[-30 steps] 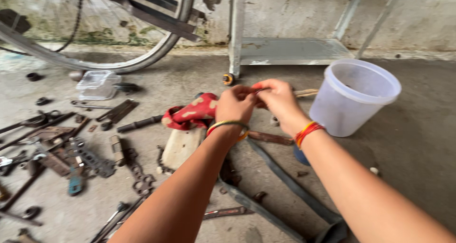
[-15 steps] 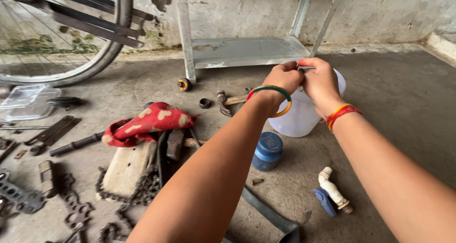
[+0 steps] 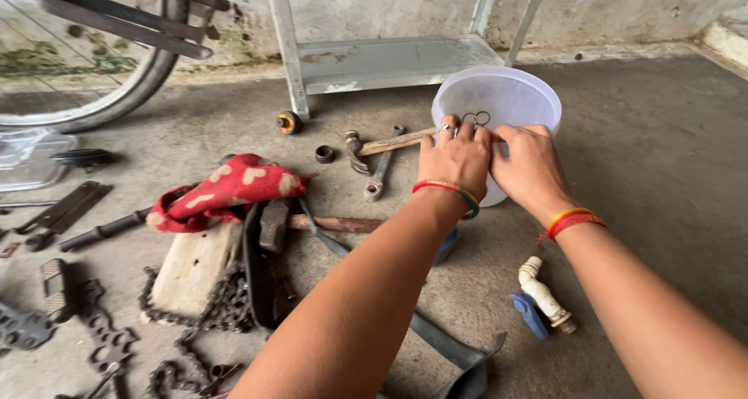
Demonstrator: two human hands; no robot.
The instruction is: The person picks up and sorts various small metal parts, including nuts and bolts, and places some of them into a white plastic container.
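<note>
While a white tap (image 3: 544,298) lies on the floor just right of the arms, the left hand (image 3: 454,159) and right hand (image 3: 530,165) press side by side on the tub (image 3: 499,95), fingers together, steadying its near rim. Bare floor opens rightward; a metal shelf (image 3: 389,60) stands behind.

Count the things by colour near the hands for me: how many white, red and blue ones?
White: 2, the plastic bucket and the tap
Red: 1, the spotted cloth
Blue: 2, the tap handle and the round lid half hidden under the left arm
Total: 5
</note>
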